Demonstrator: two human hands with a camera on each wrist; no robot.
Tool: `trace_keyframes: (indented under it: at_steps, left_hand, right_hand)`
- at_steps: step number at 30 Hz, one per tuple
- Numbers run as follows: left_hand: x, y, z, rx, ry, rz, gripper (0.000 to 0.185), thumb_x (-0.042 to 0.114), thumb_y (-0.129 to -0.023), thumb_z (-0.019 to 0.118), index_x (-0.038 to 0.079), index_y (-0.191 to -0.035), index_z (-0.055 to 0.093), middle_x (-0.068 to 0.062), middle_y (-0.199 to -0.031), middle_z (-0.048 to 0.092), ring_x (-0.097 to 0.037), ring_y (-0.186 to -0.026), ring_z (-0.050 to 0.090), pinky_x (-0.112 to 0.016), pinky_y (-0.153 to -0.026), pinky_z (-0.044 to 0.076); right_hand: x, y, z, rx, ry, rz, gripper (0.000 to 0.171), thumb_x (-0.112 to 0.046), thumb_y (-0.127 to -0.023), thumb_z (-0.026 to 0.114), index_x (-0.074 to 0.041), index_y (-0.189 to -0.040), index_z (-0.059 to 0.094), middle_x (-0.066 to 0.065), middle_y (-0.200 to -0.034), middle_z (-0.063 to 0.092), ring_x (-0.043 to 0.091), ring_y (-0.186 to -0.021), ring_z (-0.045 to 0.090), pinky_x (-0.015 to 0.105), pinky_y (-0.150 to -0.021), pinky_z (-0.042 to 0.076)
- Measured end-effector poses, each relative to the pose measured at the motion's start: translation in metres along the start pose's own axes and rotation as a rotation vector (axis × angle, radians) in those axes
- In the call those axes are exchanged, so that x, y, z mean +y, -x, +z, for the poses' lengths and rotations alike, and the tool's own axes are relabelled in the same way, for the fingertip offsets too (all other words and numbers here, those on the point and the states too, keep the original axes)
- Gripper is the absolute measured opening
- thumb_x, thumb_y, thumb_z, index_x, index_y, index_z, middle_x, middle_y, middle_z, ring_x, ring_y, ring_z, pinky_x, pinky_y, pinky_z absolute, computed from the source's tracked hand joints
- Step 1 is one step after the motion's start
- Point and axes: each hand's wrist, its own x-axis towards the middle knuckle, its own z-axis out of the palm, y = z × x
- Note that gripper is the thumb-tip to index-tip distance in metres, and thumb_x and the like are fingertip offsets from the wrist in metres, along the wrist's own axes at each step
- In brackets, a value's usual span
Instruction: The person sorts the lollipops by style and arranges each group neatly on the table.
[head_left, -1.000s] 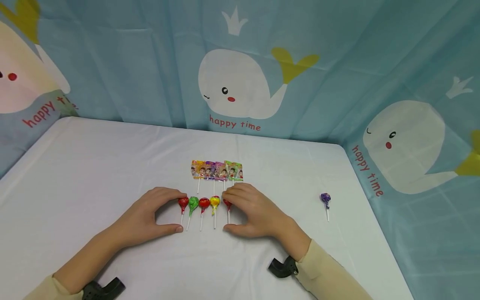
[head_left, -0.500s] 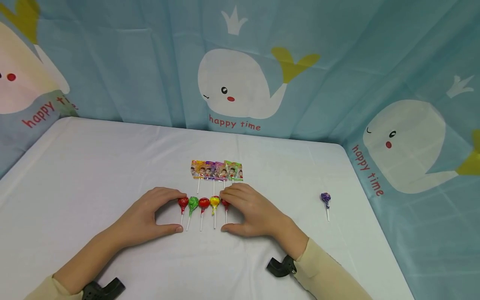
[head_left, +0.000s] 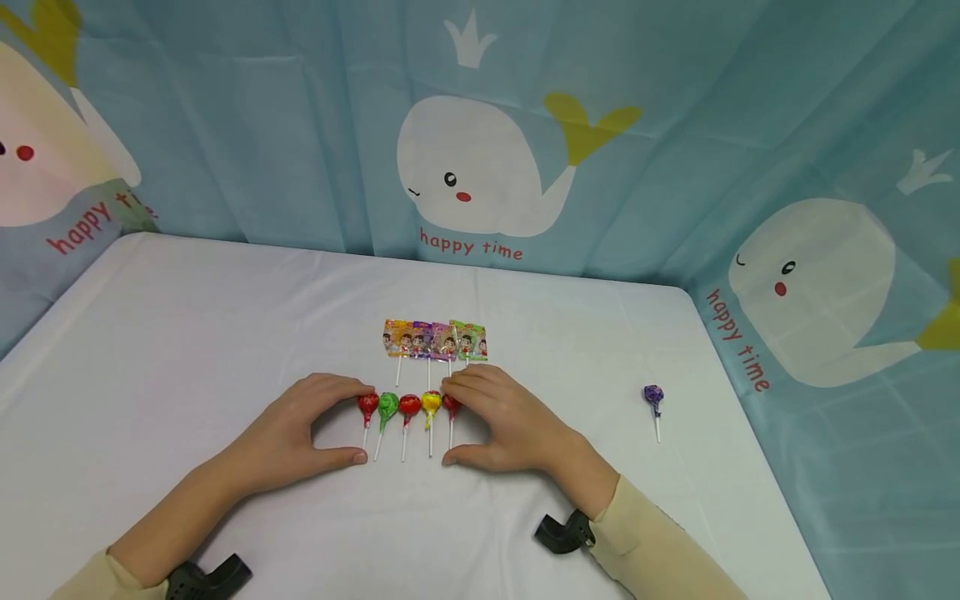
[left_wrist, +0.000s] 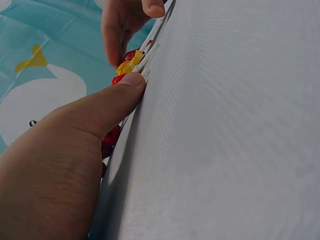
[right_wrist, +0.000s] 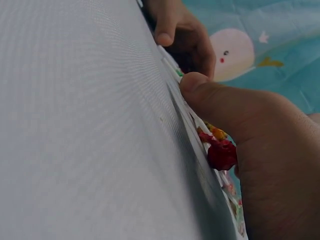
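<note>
Five-abreast is not counted here: several lollipops lie in a row on the white cloth, sticks toward the person. My left hand (head_left: 288, 433) is at the row's left end, its fingertips touching the head of a red lollipop (head_left: 367, 404) and its thumb near the stick's lower end. Beside that lie a green lollipop (head_left: 387, 406), another red lollipop (head_left: 409, 406) and a yellow lollipop (head_left: 431, 402). At the right end, my right hand (head_left: 510, 421) touches a dark red lollipop (right_wrist: 222, 154); its fingers partly cover the head, with the thumb by the stick end.
Behind the row lie several flat wrapped lollipops (head_left: 435, 340), overlapping side by side. A purple lollipop (head_left: 654, 396) lies alone to the right. A blue curtain (head_left: 300, 150) with whale prints stands along the table's back and right edges.
My right hand has shifted slightly left, and the dark red lollipop has moved with it toward the yellow one. My left hand has stayed in place.
</note>
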Motion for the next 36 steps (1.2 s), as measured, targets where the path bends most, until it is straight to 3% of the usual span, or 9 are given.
trace_keyframes:
  at_steps: [4,14,21,36]
  left_hand:
    - [0.000,0.000,0.000,0.002,-0.004,0.001,0.080,0.048,-0.078,0.100,0.027,-0.147,0.066,0.013,-0.142,0.065,-0.017,-0.135,0.057,-0.036,-0.114,0.045]
    - [-0.002,0.000,0.001,-0.007,-0.010,-0.015,0.080,0.052,-0.079,0.098,0.030,-0.148,0.065,0.013,-0.144,0.065,-0.019,-0.136,0.057,-0.049,-0.112,0.047]
    - [-0.002,0.000,0.001,-0.006,-0.006,-0.009,0.079,0.051,-0.079,0.099,0.029,-0.148,0.066,0.013,-0.143,0.065,-0.018,-0.136,0.056,-0.039,-0.113,0.045]
    - [-0.002,0.001,0.001,-0.002,-0.004,-0.005,0.080,0.049,-0.078,0.100,0.029,-0.148,0.066,0.014,-0.143,0.065,-0.017,-0.135,0.056,-0.036,-0.113,0.046]
  right_hand:
    - [0.000,0.000,-0.001,0.006,-0.002,0.000,0.088,-0.053,-0.083,0.094,0.004,-0.145,0.065,0.014,-0.144,0.068,0.029,-0.137,0.060,0.044,-0.125,0.040]
    - [-0.001,0.004,-0.006,0.029,0.007,0.001,0.090,-0.054,-0.083,0.094,0.004,-0.145,0.064,0.016,-0.144,0.068,0.030,-0.139,0.059,0.045,-0.125,0.040]
    - [-0.002,0.009,-0.011,0.053,0.038,-0.031,0.090,-0.053,-0.083,0.093,0.006,-0.144,0.064,0.018,-0.143,0.068,0.032,-0.137,0.061,0.047,-0.123,0.042]
    - [-0.004,0.020,-0.021,0.053,0.058,-0.008,0.084,-0.051,-0.088,0.087,0.008,-0.144,0.064,0.020,-0.144,0.068,0.034,-0.138,0.060,0.051,-0.124,0.041]
